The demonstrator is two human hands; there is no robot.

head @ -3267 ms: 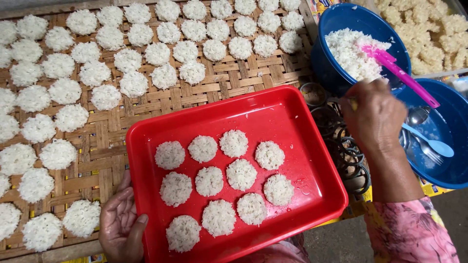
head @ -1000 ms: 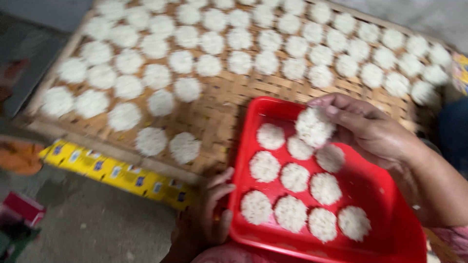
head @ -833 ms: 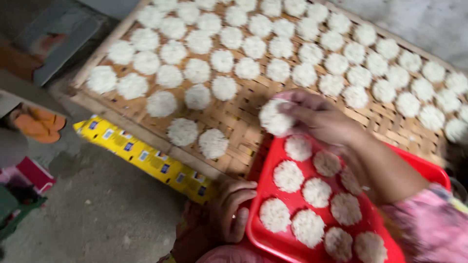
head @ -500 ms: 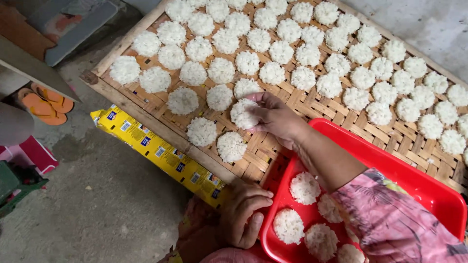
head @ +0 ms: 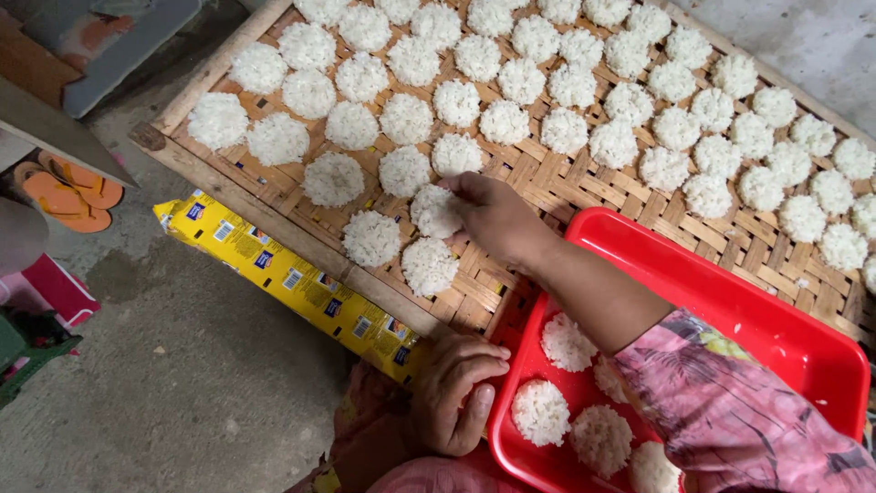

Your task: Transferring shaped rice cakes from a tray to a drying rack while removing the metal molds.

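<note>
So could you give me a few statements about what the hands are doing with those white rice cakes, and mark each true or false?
1. The right hand touches a white rice cake on the woven bamboo rack. True.
2. The left hand holds a spoon. False: it grips the edge of the red tray.
3. The red tray is bare of cakes. False: several rice cakes lie in it.
4. A yellow packet lies along the rack's near edge. True.
5. The rack holds only two cakes. False: dozens sit on it in rows.
</note>
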